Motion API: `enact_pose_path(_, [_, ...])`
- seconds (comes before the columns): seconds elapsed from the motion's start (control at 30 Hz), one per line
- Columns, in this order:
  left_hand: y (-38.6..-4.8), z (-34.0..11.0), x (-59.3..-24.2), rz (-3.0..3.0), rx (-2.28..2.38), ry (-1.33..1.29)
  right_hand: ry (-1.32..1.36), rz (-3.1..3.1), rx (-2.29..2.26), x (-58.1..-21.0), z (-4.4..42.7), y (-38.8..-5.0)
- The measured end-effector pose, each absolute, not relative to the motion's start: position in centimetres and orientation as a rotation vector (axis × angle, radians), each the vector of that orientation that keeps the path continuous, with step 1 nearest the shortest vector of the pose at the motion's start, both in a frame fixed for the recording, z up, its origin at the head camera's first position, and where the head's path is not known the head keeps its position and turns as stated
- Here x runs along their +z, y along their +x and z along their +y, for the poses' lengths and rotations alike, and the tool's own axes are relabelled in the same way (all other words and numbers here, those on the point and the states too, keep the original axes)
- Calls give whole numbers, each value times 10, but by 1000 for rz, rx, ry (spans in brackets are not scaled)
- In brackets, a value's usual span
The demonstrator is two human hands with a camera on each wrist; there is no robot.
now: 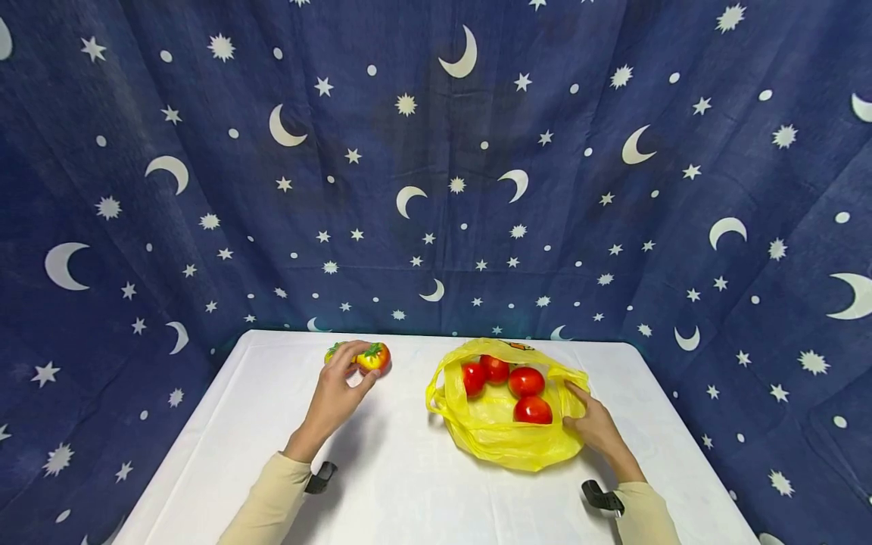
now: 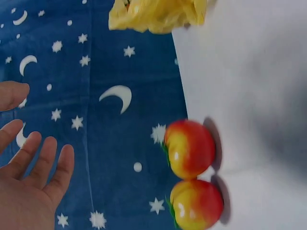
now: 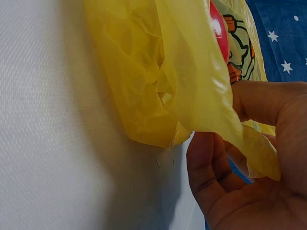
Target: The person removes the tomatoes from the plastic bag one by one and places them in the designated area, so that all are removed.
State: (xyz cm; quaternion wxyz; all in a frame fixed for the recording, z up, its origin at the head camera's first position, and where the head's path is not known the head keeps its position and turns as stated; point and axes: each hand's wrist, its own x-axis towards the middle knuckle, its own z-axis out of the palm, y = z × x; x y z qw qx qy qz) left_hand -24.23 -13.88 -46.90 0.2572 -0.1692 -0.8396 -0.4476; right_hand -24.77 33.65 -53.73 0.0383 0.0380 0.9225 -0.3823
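Two red-and-yellow tomatoes with green leafy tops lie side by side on the white table, the nearer one [image 2: 190, 148] and the other [image 2: 197, 204] both plain in the left wrist view. Over them in the head view is my left hand [image 1: 338, 393], its fingers spread and holding nothing; it partly hides the left tomato [image 1: 331, 352]. On the right, a yellow plastic bag [image 1: 504, 446] lies with its mouth wide apart. Inside are several glossy red fruits [image 1: 534, 410], perhaps tomatoes. My right hand [image 1: 601, 430] pinches the bag's right edge between thumb and fingers.
A white cloth covers the table [image 1: 422, 492]. Behind and on both sides hangs a dark blue curtain [image 1: 436, 151] with moons and stars. The bag's handle loop [image 1: 434, 401] lies toward the table's middle. A black wrist camera [image 1: 322, 478] sits on the left wrist.
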Motion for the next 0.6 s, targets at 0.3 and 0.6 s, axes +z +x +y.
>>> enact_pose_path(0.3, [-240,-108,-483,-2314,-1247,-541,142,2817,-1167,-532,337,-252])
enact_pose_path(0.6, [-239,-78,-487,-2288,-1334,-657,155,2818,-1141,-532,334,-249])
